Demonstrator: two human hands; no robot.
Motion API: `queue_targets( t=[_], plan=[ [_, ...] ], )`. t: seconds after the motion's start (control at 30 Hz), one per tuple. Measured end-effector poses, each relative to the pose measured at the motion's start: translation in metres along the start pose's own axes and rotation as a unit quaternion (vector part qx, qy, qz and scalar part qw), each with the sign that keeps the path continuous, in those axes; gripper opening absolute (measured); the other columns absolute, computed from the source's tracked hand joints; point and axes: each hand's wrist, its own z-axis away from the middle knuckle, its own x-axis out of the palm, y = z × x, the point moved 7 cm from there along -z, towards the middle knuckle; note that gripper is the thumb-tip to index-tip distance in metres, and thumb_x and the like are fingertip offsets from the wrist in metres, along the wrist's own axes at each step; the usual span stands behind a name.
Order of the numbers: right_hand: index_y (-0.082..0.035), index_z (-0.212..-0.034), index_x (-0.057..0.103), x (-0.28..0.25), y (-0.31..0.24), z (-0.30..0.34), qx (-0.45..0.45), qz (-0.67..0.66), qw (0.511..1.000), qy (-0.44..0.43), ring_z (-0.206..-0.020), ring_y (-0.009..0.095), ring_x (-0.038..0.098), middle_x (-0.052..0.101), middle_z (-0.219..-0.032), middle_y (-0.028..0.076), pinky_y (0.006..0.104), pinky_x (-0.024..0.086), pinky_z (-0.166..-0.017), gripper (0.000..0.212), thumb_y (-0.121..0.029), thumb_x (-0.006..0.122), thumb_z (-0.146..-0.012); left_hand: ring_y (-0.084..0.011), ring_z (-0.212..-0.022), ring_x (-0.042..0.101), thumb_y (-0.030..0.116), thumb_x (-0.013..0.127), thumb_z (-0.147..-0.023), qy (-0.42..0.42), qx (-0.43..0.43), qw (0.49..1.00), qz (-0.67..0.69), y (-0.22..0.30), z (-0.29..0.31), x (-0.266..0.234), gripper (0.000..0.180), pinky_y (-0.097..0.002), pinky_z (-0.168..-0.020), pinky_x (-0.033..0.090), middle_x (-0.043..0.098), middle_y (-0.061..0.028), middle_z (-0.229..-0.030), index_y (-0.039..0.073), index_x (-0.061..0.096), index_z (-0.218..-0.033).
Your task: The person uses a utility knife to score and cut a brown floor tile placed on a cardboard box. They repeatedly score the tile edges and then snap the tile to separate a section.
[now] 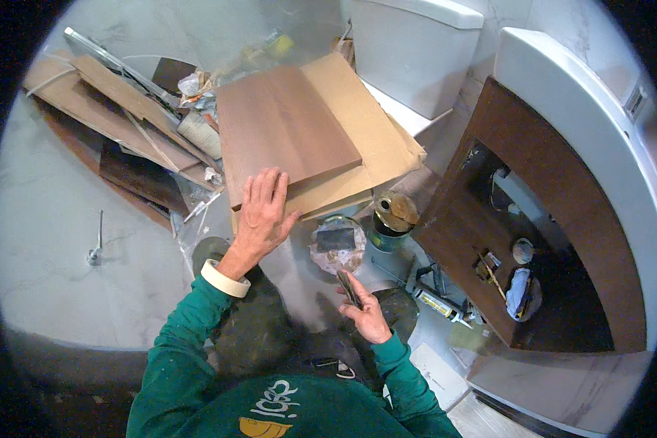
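Observation:
My left hand (263,215) lies flat on the near edge of a brown wood-grain panel (285,124), its fingers stretched out. The panel rests on a sheet of cardboard (365,117). Around my left wrist sits a roll of cream masking tape (225,279). My right hand (365,310) is closed on a dark, narrow, flat object (349,289); its exact kind does not show. Just beyond that hand stands a round container (336,257) smeared whitish, with a dark rectangular piece (336,241) across it. Right of it is an opened can (390,235) with its stained lid tilted up.
A dark brown vanity cabinet (547,109) under a white basin (562,80) stands on the right, small tools inside. A caulking gun (434,301) lies beside it. Behind the panel is a white toilet (416,55). Wood offcuts (117,109) are piled at left, near a small metal tool (95,244).

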Motion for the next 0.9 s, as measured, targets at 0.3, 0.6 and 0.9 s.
queue_targets(
  t=[0.3,0.6,0.9],
  plan=[
    [-0.006,-0.159,0.035,0.004,0.022,0.006,0.051,0.004,0.998,0.024,-0.133,0.019,0.05,0.048,-0.154,0.01,0.031,0.045,-0.102,0.08,0.004,0.059,-0.083,-0.0404,-0.138,0.042,0.034,0.077,-0.083,0.001,0.082,0.993,0.086,0.052,-0.058,0.046,0.078,-0.0546,-0.118,0.029,0.045,-0.0239,-0.146,-0.005,0.046,-0.143],
    [-0.002,-0.149,0.048,0.02,0.054,0.011,0.151,-0.094,0.983,0.048,-0.111,0.02,0.067,0.066,-0.134,0.013,0.0318,0.05,-0.094,0.055,-0.005,0.057,-0.095,-0.04,-0.136,0.043,0.034,0.074,-0.086,0.002,0.103,0.987,0.121,0.03,-0.052,0.033,0.071,-0.0541,-0.117,0.03,0.049,-0.0222,-0.143,-0.002,0.048,-0.142],
    [-0.001,-0.125,0.069,-0.009,0.168,-0.033,0.206,0.318,0.925,-0.012,-0.101,0.026,0.071,0.075,-0.11,0.016,0.0368,0.054,-0.088,0.04,-0.029,0.065,-0.095,-0.0355,-0.132,0.05,0.028,0.076,-0.085,0.01,0.045,0.996,0.076,-0.063,0.04,-0.02,0.061,-0.053,-0.114,0.034,0.054,-0.0184,-0.141,0.004,0.057,-0.137]
  ],
)
